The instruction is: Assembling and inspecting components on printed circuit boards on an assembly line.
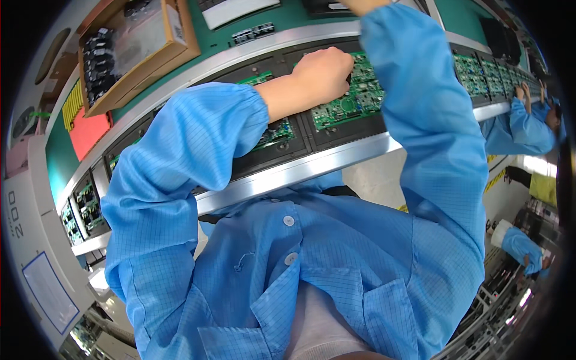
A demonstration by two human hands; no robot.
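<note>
My left hand [324, 72] is closed, fingers curled down over a green circuit board [345, 108] in a black carrier frame. A sliver of something dark shows at its fingertips, too hidden to name. My right hand [363, 5] reaches past the far side of the line; only the wrist shows at the upper edge, and its fingers are out of the picture. A second green board [273, 137] lies partly under my left forearm. Near my right wrist, on the green bench top, stands a black tray [330, 7], partly cut off.
A cardboard box [153, 75] of black parts and clear bags sits far left, beside a red sheet [90, 135] and yellow strips [73, 105]. Black connectors [253, 33] lie behind the metal rail. More boards [480, 78] line the conveyor rightward, where a co-worker's blue sleeve [522, 129] shows.
</note>
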